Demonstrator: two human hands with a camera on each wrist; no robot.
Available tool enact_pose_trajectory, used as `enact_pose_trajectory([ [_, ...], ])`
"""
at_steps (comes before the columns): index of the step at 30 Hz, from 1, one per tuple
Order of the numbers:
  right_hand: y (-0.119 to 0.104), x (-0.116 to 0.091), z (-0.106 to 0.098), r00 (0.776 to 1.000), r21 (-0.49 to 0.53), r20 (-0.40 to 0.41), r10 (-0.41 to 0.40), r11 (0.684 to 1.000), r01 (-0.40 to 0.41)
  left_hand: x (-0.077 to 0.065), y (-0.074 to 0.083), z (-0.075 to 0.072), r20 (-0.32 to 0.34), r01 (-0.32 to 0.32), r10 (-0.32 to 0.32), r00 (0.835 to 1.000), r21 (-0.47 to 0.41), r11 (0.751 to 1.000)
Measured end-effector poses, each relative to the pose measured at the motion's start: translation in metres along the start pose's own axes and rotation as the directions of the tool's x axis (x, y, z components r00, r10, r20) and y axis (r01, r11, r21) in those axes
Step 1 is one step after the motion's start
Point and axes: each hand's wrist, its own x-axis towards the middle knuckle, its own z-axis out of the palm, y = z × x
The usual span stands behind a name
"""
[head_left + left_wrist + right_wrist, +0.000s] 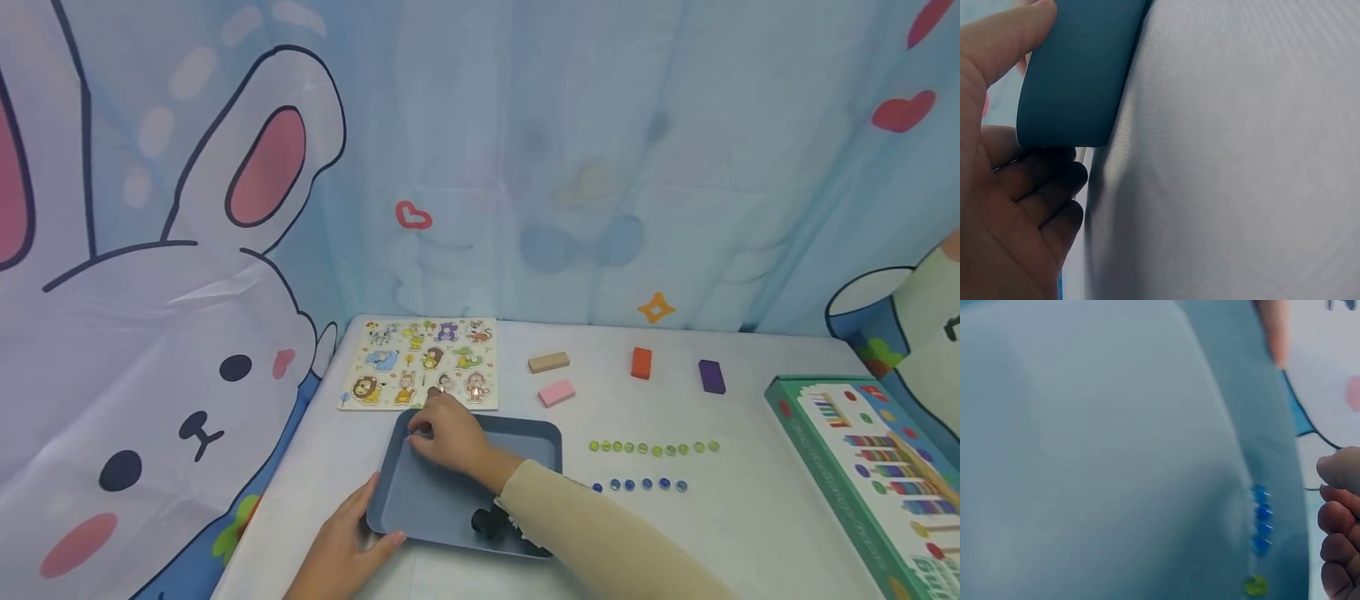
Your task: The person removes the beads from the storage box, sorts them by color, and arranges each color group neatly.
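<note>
My left hand [341, 542] grips the near left corner of a blue-grey tray [442, 533], its thumb along the front rim and its fingers curled below the corner in the left wrist view. Over the tray's far left part, my right hand [453, 433] has curled fingers, the thumb and forefinger meeting around a small blue glass bead [408, 432]. From the right wrist, a short line of blue beads [1262, 515] lies along the tray's inner wall, with a yellow-green bead [1255, 585] beyond it. A black object [487, 522] shows beside the right sleeve.
An animal puzzle board [360, 367] lies behind the tray. To the right are a row of yellow-green beads [642, 448] and a row of blue beads [647, 483]. Tan [549, 362], pink [557, 393], orange [641, 363] and purple blocks [712, 377] lie farther back; a green-edged box [817, 475] stands right.
</note>
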Motion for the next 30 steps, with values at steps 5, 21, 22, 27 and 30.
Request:
enact_pose_trajectory([
  [5, 0.007, -0.004, -0.024, 0.999, 0.058, -0.03, 0.029, 0.998, -0.027, 0.003, 0.001, 0.0, 0.022, 0.025, -0.025, 0.999, -0.002, 1.0],
  [21, 0.05, -0.05, -0.094, 0.969, 0.055, -0.199, 0.149, 0.988, -0.141, -0.001, 0.005, -0.005, 0.034, 0.028, -0.029, 0.999, 0.007, 1.0],
  [22, 0.053, -0.054, -0.097, 0.965, 0.046, -0.209, 0.158, 0.987, -0.151, -0.001, 0.005, -0.005, 0.033, 0.024, -0.024, 0.999, 0.008, 1.0],
  [27, 0.072, -0.08, -0.115, 0.945, 0.045, -0.257, 0.203, 0.979, -0.198, -0.003, 0.006, -0.007, 0.031, 0.004, -0.004, 1.0, 0.015, 1.0],
  [30, 0.084, -0.096, -0.126, 0.931, 0.037, -0.283, 0.231, 0.973, -0.23, -0.003, 0.005, -0.006, 0.024, -0.011, 0.011, 1.0, 0.019, 1.0],
])
